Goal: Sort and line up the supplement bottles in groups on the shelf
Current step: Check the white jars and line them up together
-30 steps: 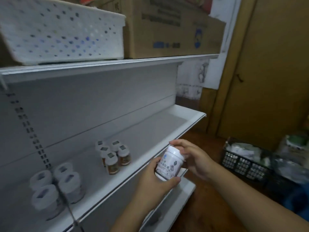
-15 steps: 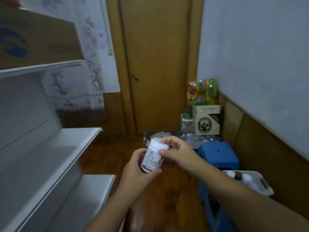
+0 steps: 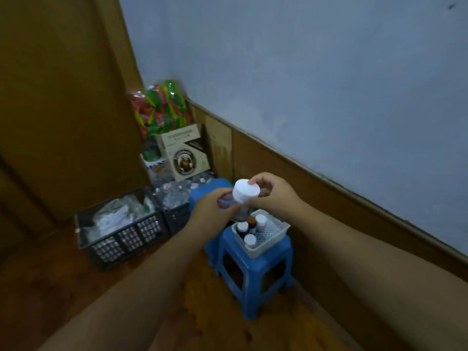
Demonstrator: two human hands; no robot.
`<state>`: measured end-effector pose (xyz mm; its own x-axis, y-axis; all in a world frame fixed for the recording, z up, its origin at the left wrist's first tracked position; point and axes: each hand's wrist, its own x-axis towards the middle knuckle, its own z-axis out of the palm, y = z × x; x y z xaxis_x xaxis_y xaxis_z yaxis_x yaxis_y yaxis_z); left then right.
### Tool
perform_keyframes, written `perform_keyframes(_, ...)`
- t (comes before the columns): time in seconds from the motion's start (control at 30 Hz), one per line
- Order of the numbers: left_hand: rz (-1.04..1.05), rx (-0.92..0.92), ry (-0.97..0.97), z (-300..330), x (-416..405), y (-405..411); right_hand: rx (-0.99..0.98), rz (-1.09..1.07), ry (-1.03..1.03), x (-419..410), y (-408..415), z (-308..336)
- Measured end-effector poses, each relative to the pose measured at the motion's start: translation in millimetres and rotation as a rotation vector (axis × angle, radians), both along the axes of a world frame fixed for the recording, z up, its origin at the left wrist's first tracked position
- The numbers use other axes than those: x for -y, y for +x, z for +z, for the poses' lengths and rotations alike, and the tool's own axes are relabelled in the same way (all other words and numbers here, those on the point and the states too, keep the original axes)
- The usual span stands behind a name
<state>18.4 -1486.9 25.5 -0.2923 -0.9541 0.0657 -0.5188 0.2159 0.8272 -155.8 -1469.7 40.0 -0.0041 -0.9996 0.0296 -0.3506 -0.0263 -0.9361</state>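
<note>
A bottle (image 3: 244,196) is pinched by both hands, left (image 3: 214,211) and right (image 3: 274,192), above a basket (image 3: 272,234) on a stool (image 3: 255,269).

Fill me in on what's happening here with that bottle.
A person holds a white-capped supplement bottle in both hands: the left hand grips its body, the right hand pinches around the cap. It is held above a small white basket on a blue stool, where a few more bottles stand. No shelf is in view, so this bottle is not yet placed.
</note>
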Motion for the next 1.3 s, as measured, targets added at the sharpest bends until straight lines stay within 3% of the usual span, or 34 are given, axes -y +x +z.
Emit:
perform_keyframes(0.27, -0.115, 0.040, 0.173, -77, 73, -81, -0.064, -0.108, 0.096, 50, -75, -83)
perform_keyframes(0.5, -0.038, 0.082, 0.321, -180, 140, -133, -0.125, 0.003, 0.163, 132, -132, -201)
perform_keyframes(0.73, 0.107, -0.048, 0.426, -274, 188, -169, -0.196, 0.049, 0.167, 188, -160, -316)
perform_keyframes(0.87, 0.143, 0.194, 0.350, -324, 203, -176, -0.288, 0.125, 0.164, 208, -160, -366)
perform_keyframes(1.0, 0.112, 0.497, 0.376, -356, 206, -183, -0.514, 0.190, 0.209, 217, -151, -399)
perform_keyframes(1.1, 0.118, 0.558, 0.368, -375, 202, -181, -0.632, 0.242, 0.234, 220, -144, -419)
perform_keyframes(1.3, 0.029, 0.543, 0.349, -374, 198, -182, -0.651, 0.310, 0.354, 221, -141, -426)
